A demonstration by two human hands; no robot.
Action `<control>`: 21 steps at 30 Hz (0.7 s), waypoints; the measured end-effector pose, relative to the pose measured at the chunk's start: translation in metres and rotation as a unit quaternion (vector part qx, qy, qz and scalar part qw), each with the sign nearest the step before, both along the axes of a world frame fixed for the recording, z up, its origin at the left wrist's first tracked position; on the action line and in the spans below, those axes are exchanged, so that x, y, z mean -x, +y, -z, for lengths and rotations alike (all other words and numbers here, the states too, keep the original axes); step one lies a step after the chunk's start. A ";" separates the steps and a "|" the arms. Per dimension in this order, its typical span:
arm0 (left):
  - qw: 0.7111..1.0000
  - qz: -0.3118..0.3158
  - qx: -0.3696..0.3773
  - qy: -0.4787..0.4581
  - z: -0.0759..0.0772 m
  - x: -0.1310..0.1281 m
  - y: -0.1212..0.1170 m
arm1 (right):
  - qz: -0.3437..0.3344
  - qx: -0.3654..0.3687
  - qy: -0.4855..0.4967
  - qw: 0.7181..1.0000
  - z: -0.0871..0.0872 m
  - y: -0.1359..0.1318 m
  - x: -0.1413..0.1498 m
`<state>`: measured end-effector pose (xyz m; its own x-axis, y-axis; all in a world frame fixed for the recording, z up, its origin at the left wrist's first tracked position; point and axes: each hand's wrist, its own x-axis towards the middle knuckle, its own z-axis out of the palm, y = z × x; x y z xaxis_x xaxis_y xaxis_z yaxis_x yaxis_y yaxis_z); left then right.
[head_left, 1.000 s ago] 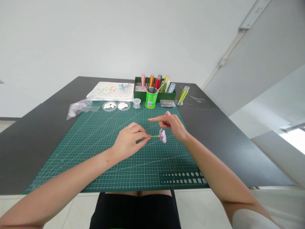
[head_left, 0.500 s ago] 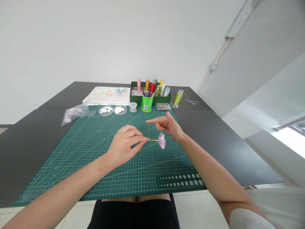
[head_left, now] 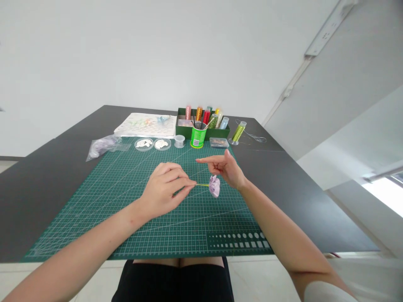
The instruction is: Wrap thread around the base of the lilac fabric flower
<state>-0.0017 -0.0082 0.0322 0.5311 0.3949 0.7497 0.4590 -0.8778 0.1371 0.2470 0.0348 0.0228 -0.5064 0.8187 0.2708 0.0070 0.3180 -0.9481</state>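
Note:
My left hand (head_left: 168,186) pinches the thin yellow-green stem of a pale lilac artificial flower (head_left: 214,186) between thumb and fingertips. The flower lies sideways above the mat, its head pointing right. Just above and to the right of it is my right hand (head_left: 225,167), index finger stretched out to the left, thumb raised and the other fingers curled in. A very fine yellow-green thread seems to run by the right hand and hang below its wrist; it is barely visible. Beneath both hands lies a green cutting mat (head_left: 176,235).
Behind the hands stand a green can of tools (head_left: 197,139), a dark green box (head_left: 185,132) of thread spools, and a green thread spool (head_left: 239,131). Two dishes of white pieces (head_left: 144,144), a small round container (head_left: 179,141), a flat clear case (head_left: 219,143), a plastic bag (head_left: 102,146) and a paper stack (head_left: 143,126) surround the mat's far edge.
The flower head has turned about its stem and shows a different side. Both hands keep nearly the same pose; the view has shifted slightly.

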 end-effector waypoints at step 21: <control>0.993 0.019 0.078 -0.089 -0.007 0.002 0.000 | -0.001 -0.005 -0.075 0.997 0.004 -0.001 0.002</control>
